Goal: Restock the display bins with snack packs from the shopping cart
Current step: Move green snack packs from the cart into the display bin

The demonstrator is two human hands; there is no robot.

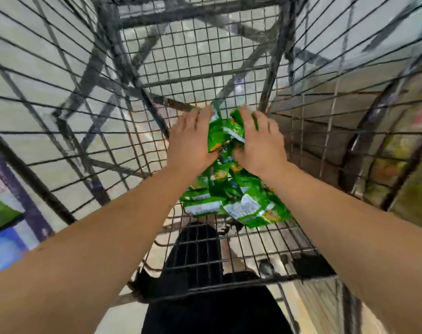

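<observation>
I look down into a wire shopping cart (pixel 157 75). Several green snack packs (pixel 239 203) lie in a heap on its mesh floor near my side. My left hand (pixel 189 141) and my right hand (pixel 259 143) are both deep in the cart, side by side. Between them they squeeze a bunch of green snack packs (pixel 225 133), each hand curling round one side of the bunch. The fingertips are hidden behind the packs.
The cart's tall wire walls (pixel 349 116) close in on the left, right and far side. Blurred shelves with coloured goods (pixel 407 165) show through the right wall. A blue and green display (pixel 2 220) stands at the left. My dark trousers (pixel 205 304) show below the cart.
</observation>
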